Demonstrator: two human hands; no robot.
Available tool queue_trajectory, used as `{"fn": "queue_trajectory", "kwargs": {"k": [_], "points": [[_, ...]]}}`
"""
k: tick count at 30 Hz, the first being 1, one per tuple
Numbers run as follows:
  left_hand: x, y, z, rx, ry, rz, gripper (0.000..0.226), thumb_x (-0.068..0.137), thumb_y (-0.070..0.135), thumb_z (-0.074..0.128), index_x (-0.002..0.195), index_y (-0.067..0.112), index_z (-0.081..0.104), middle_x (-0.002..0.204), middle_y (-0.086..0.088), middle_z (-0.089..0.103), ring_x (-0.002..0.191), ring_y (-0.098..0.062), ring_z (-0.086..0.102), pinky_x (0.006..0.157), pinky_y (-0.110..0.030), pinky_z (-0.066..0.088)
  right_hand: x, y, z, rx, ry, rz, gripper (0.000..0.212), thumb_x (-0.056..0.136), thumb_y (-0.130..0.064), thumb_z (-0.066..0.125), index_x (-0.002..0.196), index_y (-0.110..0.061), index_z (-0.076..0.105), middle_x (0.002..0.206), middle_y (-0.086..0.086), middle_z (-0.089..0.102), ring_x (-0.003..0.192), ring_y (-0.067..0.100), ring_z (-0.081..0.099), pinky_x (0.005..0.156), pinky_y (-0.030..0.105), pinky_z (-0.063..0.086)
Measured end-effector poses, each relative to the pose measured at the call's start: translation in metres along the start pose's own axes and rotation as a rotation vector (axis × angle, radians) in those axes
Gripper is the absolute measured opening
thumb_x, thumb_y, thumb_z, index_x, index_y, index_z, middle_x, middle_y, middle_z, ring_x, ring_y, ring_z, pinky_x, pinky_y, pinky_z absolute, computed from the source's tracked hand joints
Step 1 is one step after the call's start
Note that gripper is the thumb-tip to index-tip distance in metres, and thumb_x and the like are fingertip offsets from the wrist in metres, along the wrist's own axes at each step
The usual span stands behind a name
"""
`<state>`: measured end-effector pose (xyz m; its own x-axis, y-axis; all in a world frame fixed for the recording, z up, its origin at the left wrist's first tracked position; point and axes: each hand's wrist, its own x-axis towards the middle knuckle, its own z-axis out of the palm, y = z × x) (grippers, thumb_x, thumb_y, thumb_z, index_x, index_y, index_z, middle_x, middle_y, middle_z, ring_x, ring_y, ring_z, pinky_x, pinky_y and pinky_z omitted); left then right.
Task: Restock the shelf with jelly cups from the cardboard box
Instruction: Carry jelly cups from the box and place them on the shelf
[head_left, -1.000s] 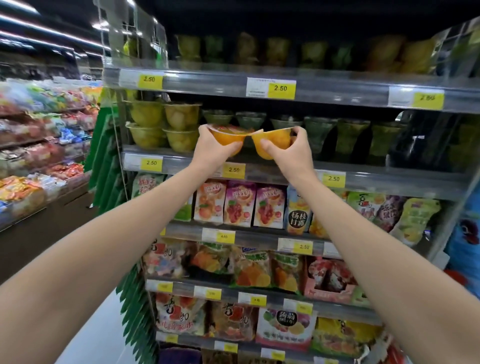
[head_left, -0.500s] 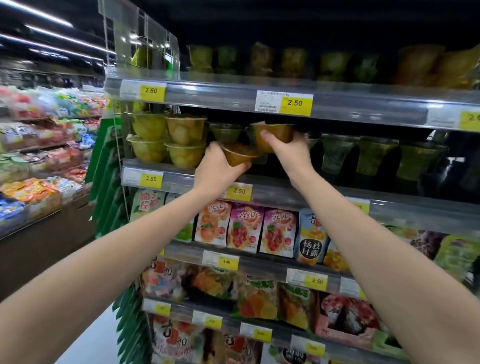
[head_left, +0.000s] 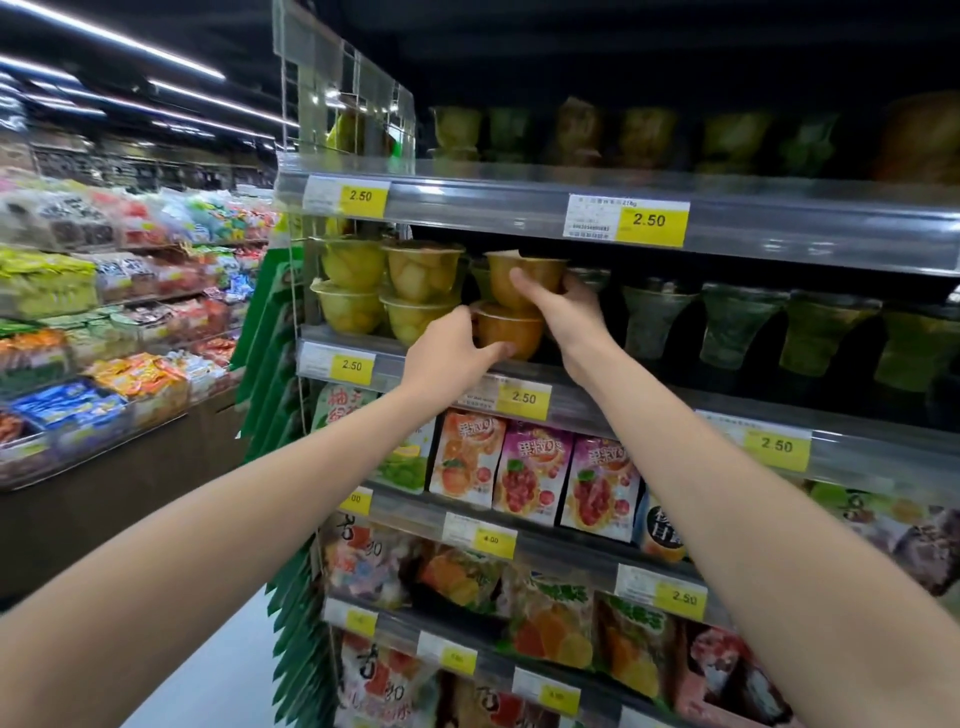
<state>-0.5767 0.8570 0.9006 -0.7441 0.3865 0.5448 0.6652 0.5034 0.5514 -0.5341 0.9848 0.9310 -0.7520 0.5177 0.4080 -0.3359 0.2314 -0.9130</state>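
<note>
Two orange jelly cups sit stacked on the second shelf (head_left: 649, 402). My left hand (head_left: 452, 345) grips the lower orange cup (head_left: 511, 330) from the left. The upper orange cup (head_left: 524, 275) rests on top of it, with the fingers of my right hand (head_left: 563, 317) wrapped round its front and right side. Left of them stand two stacks of yellow fruit cups (head_left: 384, 291). The cardboard box is out of view.
Dark green cups (head_left: 737, 325) line the same shelf to the right. The top shelf (head_left: 519, 202) hangs close above the upper cup. Snack pouches (head_left: 530, 467) fill the lower shelves. Another stocked aisle (head_left: 104, 312) runs along the left.
Both hands have carried the orange cups from in front of the shelf edge into the shelf. The right cup now sits on top of the left one.
</note>
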Motion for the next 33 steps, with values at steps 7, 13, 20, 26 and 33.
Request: {"fn": "queue_trajectory", "kwargs": {"k": [7, 13, 20, 26, 33], "points": [[0.003, -0.002, -0.001, 0.053, -0.02, -0.037, 0.052, 0.082, 0.05, 0.066, 0.116, 0.013, 0.054, 0.11, -0.002, 0.063, 0.099, -0.023, 0.059, 0.075, -0.034, 0.047, -0.001, -0.001, 0.004, -0.115, -0.042, -0.058, 0.049, 0.083, -0.034, 0.072, 0.125, -0.014, 0.057, 0.12, 0.001, 0.063, 0.103, 0.013, 0.058, 0.085, 0.023, 0.045], [0.004, -0.001, -0.002, 0.058, -0.026, -0.034, 0.051, 0.082, 0.05, 0.066, 0.116, 0.014, 0.054, 0.111, -0.001, 0.063, 0.1, -0.022, 0.06, 0.073, -0.033, 0.046, 0.002, 0.001, 0.008, -0.208, -0.052, -0.108, 0.052, 0.082, -0.036, 0.073, 0.126, -0.012, 0.057, 0.124, 0.007, 0.063, 0.113, 0.021, 0.06, 0.094, 0.031, 0.047], [0.001, 0.0, -0.005, 0.023, -0.07, -0.016, 0.054, 0.083, 0.047, 0.067, 0.121, 0.011, 0.051, 0.114, -0.004, 0.062, 0.1, -0.021, 0.059, 0.071, -0.03, 0.043, -0.002, 0.0, 0.005, -0.31, -0.05, -0.129, 0.053, 0.084, -0.039, 0.07, 0.128, -0.014, 0.054, 0.128, 0.004, 0.06, 0.114, 0.017, 0.056, 0.09, 0.025, 0.044], [-0.009, -0.001, -0.002, 0.019, -0.054, 0.01, 0.059, 0.08, 0.05, 0.068, 0.116, 0.008, 0.05, 0.112, -0.008, 0.061, 0.106, -0.027, 0.057, 0.083, -0.042, 0.052, -0.013, 0.006, -0.017, -0.534, -0.017, -0.135, 0.067, 0.086, -0.056, 0.061, 0.137, -0.015, 0.048, 0.135, 0.004, 0.056, 0.122, 0.021, 0.053, 0.094, 0.029, 0.044], [-0.031, -0.008, 0.011, 0.163, -0.054, 0.077, 0.066, 0.09, 0.049, 0.054, 0.131, 0.0, 0.039, 0.133, -0.017, 0.043, 0.129, -0.031, 0.033, 0.1, -0.039, 0.033, -0.053, 0.011, -0.04, -1.106, 0.094, -0.167, 0.047, 0.097, -0.049, 0.044, 0.11, -0.007, 0.063, 0.104, 0.011, 0.067, 0.098, 0.03, 0.061, 0.07, 0.033, 0.044]]}}
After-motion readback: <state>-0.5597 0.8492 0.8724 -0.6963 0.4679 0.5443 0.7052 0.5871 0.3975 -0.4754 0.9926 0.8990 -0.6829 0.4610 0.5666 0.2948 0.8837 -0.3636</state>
